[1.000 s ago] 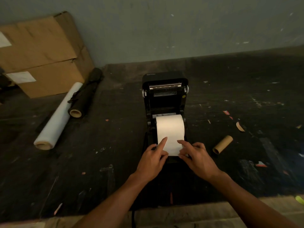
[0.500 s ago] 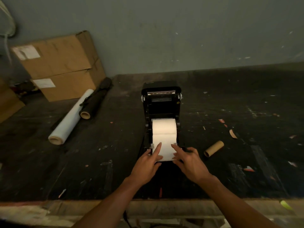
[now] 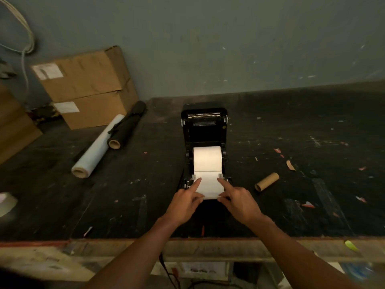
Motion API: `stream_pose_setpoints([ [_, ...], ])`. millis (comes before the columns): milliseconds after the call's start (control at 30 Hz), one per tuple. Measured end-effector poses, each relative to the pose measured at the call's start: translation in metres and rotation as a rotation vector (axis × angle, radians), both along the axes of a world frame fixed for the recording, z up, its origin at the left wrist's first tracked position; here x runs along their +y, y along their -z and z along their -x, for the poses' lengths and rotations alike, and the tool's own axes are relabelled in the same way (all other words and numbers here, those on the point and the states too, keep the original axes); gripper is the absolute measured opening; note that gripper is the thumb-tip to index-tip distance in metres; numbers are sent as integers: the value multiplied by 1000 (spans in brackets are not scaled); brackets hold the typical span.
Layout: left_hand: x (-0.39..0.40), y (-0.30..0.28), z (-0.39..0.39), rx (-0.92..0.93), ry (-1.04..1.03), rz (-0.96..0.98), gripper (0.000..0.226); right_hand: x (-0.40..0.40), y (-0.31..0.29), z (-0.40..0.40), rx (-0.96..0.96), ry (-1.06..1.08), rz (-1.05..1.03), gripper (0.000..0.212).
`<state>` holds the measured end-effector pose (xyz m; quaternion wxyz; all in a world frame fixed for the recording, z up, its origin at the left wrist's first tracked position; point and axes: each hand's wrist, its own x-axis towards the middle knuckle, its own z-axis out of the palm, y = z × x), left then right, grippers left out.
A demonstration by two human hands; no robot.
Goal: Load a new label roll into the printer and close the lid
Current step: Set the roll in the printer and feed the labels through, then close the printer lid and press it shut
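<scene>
Fingers (image 3: 197, 183) of both hands now pinch the paper (image 3: 208, 185) flat between the guides, pulled further out than a second ago, so the lid (image 3: 204, 122) closes next.

The middle of the frame is taken up by the printer (image 3: 205, 130), with its lid (image 3: 204, 115) raised at the back. Bare dark table (image 3: 145, 184) is seen just left of it. To the lower right, the way is blocked by a cardboard tube (image 3: 267, 181). At the upper left, room is filled by two rolls (image 3: 98, 147) and stacked boxes (image 3: 87, 88).
</scene>
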<state>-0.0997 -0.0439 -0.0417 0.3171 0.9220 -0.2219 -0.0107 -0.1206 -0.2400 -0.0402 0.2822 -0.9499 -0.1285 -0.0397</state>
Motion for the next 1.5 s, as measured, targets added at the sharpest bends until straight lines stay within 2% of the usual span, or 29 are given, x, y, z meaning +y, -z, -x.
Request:
stream_pose_setpoints([
  [433, 3, -2, 5, 71, 3, -33, 70, -2, 7, 6, 32, 12, 56, 66],
  [533, 8, -7, 0, 149, 63, -58, 76, -3, 2, 5, 56, -26, 43, 66],
  [633, 17, -29, -14, 235, 110, -1, 85, -9, -13, 1, 64, -67, -52, 66],
  [767, 30, -88, -78, 13, -2, 120, 85, -23, -63, -38, -74, 57, -221, 68],
  [867, 28, -131, -143, -145, -55, 147, 88, -25, -111, -90, -194, 125, -233, 67],
  [967, 19, -158, -201, -182, -46, 127, 89, -23, -144, -151, -248, 169, -205, 66],
  [1167, 3, -154, -286, -17, -106, 185, 95, -19, -147, -247, -185, 275, -137, 67],
  [1367, -9, -132, -305, 180, -99, 289, 98, -11, -134, -278, -63, 291, -145, 67],
  [1500, -8, -128, -304, 202, -99, 327, 99, -10, -127, -279, -51, 314, -199, 69],
])
